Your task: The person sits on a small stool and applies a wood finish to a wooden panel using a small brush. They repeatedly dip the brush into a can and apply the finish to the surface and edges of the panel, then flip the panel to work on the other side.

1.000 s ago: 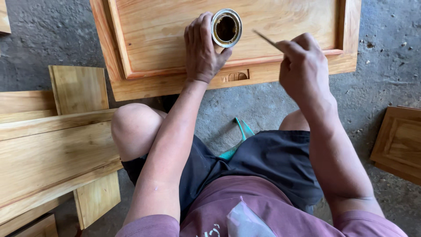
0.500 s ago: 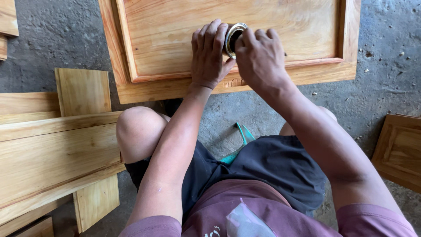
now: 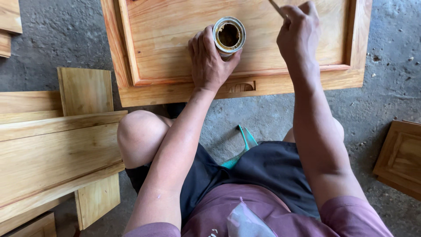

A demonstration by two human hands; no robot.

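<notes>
My left hand (image 3: 209, 61) is wrapped around a small open metal can (image 3: 229, 36) with brown paste inside, held against a varnished wooden panel door (image 3: 175, 39) lying on the floor. My right hand (image 3: 299, 37) is raised over the panel's right half, pinching a thin wooden stick (image 3: 277, 8) whose tip points up and left, out of the top of the view. A carved recessed pull (image 3: 240, 87) sits in the panel's near rail just below my left wrist.
Stacked pale wooden planks (image 3: 52, 149) lie to my left. Another small panel door (image 3: 401, 158) rests at the right edge. The floor is rough grey concrete (image 3: 272, 118). My bare knee (image 3: 140, 131) is bent under my left arm, and a green sandal strap (image 3: 245, 138) shows between my legs.
My right hand went to the can's mouth with the stick half a second ago. It has since lifted away to the right, over the panel. My left hand kept hold of the can.
</notes>
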